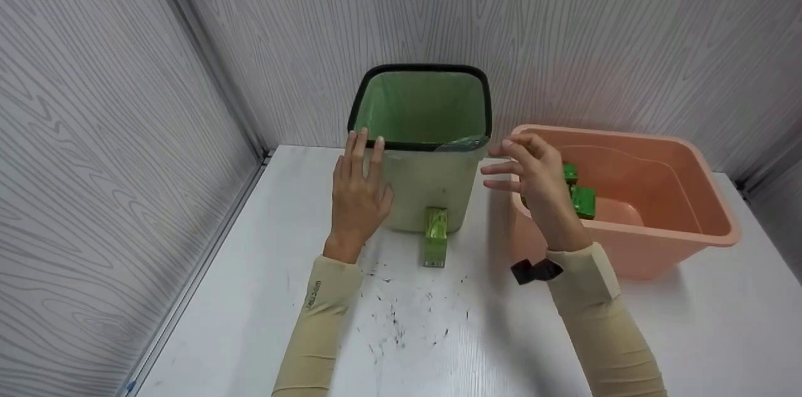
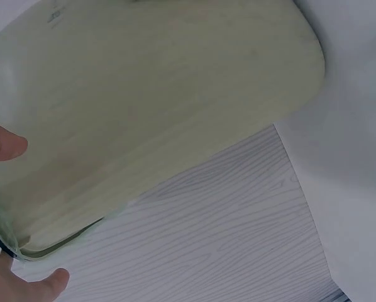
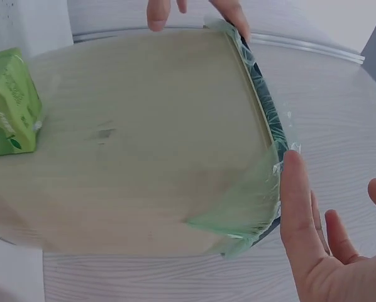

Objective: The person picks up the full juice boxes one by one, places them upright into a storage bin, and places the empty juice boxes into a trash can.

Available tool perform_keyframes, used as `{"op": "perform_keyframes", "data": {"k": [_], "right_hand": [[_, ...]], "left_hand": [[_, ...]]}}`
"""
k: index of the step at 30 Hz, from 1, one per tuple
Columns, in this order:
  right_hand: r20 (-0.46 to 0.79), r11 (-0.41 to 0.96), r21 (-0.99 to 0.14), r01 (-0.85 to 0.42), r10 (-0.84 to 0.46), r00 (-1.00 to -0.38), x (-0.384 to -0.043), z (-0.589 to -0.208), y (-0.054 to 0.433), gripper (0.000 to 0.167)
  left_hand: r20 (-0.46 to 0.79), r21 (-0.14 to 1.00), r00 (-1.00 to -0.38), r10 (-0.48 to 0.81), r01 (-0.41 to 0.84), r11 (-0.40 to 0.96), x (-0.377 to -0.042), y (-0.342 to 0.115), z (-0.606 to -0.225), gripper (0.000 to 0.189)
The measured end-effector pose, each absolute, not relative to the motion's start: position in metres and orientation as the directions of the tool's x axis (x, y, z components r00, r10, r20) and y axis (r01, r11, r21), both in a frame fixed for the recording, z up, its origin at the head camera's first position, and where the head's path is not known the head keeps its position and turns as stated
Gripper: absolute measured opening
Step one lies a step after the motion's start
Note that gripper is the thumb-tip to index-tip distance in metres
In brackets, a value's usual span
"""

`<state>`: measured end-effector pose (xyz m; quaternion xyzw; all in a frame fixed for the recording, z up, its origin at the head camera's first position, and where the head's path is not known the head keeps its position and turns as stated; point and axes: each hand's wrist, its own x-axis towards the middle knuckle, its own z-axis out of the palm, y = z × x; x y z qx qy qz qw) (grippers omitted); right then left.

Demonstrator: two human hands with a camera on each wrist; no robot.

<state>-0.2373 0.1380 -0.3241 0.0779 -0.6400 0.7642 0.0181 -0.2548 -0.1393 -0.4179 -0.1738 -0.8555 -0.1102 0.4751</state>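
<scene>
A pale translucent bin (image 1: 426, 178) with a black rim (image 1: 426, 67) stands against the back wall, lined with a thin green plastic bag (image 1: 420, 96). My left hand (image 1: 358, 196) is at the front left of the rim, fingers straight and reaching its edge. My right hand (image 1: 540, 178) is beside the front right corner, fingers spread. In the right wrist view, one straight right finger (image 3: 296, 195) lies at the rim's edge, where a loose flap of bag (image 3: 238, 207) hangs down outside. Both hands hold nothing visible.
A green packet (image 1: 436, 237) stands on the white table right in front of the bin. To the right is a pink tub (image 1: 658, 234) with several green items (image 1: 584, 201) in its left end. Dark specks (image 1: 395, 315) mark the tabletop near the front.
</scene>
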Motion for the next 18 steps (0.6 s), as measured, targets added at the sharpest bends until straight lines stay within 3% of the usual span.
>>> {"op": "perform_keyframes", "data": {"k": [18], "right_hand": [[0.001,-0.162,-0.987,0.014,-0.095,-0.996,-0.222,-0.371,0.142,0.02]], "left_hand": [[0.849,0.019,-0.492,0.193,0.392,0.92,-0.255,-0.138,-0.418,0.07]]}}
